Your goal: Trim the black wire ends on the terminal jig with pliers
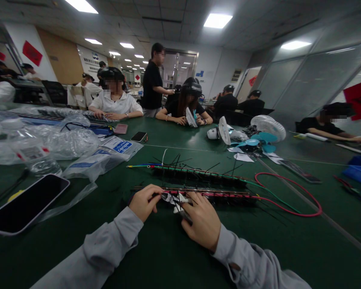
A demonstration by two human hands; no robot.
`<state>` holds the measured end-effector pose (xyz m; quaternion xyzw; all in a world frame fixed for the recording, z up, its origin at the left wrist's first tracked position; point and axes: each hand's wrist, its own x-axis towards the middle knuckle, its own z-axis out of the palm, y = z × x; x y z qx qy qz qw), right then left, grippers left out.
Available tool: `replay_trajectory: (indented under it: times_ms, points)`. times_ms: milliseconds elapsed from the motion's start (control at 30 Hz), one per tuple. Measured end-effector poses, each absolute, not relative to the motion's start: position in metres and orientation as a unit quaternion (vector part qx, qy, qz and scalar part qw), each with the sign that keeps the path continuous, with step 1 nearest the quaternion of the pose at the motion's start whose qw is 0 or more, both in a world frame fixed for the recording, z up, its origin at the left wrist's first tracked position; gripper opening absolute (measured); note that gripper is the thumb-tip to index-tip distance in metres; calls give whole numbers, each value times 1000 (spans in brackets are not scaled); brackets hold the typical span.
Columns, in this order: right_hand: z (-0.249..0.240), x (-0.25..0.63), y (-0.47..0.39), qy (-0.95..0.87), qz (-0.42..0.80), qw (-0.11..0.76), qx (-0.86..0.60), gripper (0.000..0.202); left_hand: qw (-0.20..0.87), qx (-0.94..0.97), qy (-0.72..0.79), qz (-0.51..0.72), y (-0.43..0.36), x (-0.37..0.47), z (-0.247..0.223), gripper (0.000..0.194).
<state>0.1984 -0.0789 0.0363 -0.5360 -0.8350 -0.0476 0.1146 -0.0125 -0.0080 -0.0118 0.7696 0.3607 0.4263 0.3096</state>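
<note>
My left hand [145, 202] is closed in a pinch at the near cable duct's left part, with finger and thumb on the edge of a crumpled white-and-grey piece [169, 198] whose kind I cannot make out. My right hand [203, 220] curls palm down over the piece's right side; a dark grey part shows under its thumb. Behind the fingers runs the near black slotted cable duct [228, 195], with a red wire along it. Parallel and farther off lies a second duct [198, 173] with a green wire. Thin black strips like cable ties stick out of both.
A phone [27, 204], a water bottle [33, 148] and plastic bags [105, 154] lie to the left. A red cable [317, 200] loops at right. Fan parts [266, 134] and papers sit behind it. Several people are around the table; one handles a small fan [191, 117].
</note>
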Motion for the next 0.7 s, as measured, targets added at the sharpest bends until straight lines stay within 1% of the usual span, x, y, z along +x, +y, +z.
replay_trajectory:
  times_ms: [133, 267, 700]
  points:
    - [34, 198, -79, -834, -52, 124, -536, 28, 316, 769, 360, 423, -8, -13, -13, 14]
    - [31, 198, -78, -835, -62, 129, -531, 32, 316, 769, 360, 423, -7, -13, -13, 16]
    - [28, 198, -78, -845, -78, 143, -510, 36, 305, 770, 363, 427, -9, -11, -9, 16]
